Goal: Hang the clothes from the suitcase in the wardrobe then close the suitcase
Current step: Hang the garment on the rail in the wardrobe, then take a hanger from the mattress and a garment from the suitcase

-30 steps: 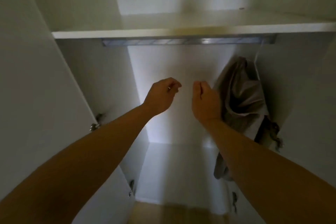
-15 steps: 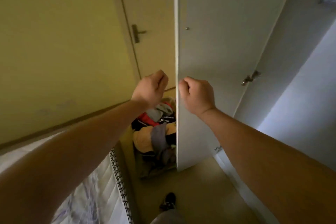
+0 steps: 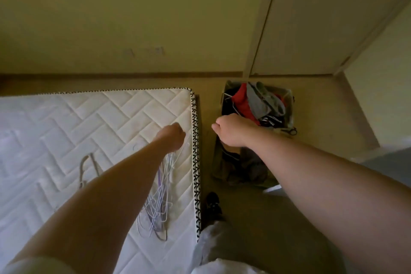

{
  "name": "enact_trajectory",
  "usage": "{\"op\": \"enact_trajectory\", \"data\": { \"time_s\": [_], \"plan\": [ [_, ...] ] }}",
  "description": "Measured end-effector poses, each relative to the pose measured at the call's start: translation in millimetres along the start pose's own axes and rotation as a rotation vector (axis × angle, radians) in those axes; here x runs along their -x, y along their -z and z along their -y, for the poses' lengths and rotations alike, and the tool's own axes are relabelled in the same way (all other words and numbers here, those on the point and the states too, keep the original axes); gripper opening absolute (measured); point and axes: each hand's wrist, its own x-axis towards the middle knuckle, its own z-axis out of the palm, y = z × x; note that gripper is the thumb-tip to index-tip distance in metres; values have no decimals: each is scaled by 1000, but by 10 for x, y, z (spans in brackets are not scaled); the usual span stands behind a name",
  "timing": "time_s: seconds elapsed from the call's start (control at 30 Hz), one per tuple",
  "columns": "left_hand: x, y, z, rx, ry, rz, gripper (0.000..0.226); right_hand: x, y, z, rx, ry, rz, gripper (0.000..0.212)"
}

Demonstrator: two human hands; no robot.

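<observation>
Clothes (image 3: 255,104) in red, grey and dark fabric are lying heaped in the far half of an open olive-green soft-sided suitcase (image 3: 289,109). The suitcase is sitting on the tan floor (image 3: 322,118) between a white quilted mattress (image 3: 89,118) and a white panel (image 3: 382,87) at the right edge. A red garment is sitting at the top of the heap with a grey one draped beside it, and black striped pieces are showing under them. A thin white wire is poking out at the heap's left. More dark cloth is filling the near half of the suitcase.

In the head view, the right hand (image 3: 231,131) is hovering over the suitcase's left side, its fingers curled into a fist with the thumb pointing left and nothing showing in it. The left hand (image 3: 172,139) is reaching over the mattress near its black-stitched edge, just above the hooks of a bundle of thin white and lilac wire hangers (image 3: 160,189). Its fingers are turned away, so whether it is gripping a hanger cannot be told. A thicker grey hanger (image 3: 89,169) is lying apart to the left. A black shoe (image 3: 213,201) is standing on the floor beside the mattress. A yellowish wall (image 3: 133,18) and a closed pale door (image 3: 322,18) are standing behind the suitcase.
</observation>
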Motion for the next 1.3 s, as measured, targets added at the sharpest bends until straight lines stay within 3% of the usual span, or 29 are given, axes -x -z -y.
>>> {"op": "enact_trajectory", "data": {
  "time_s": [0.17,0.3,0.5,0.63,0.77,1.0,1.13,1.3],
  "plan": [
    [-226,-614,963,-3,270,247,39,-916,-553,242,84,-12,247,25],
    [-391,-1039,1432,25,365,259,42,-1529,-1095,411,207,5,409,17],
    [-766,-1570,1819,34,463,209,68,-2159,-1883,583,300,63,516,14],
    [-902,-1943,2075,48,608,238,82,-2505,-2408,613,310,101,505,44],
    [-834,-2271,2192,-108,585,231,90,-2729,-2811,691,294,86,556,72],
    [-788,-2410,2392,-41,548,111,91,-2867,-3012,733,283,89,562,40],
    [-809,-2361,2494,-39,575,-69,89,-2890,-3021,726,268,95,569,34],
    [-901,-2326,2528,119,622,-54,107,-2913,-3017,699,258,97,545,36]
  ]
}}
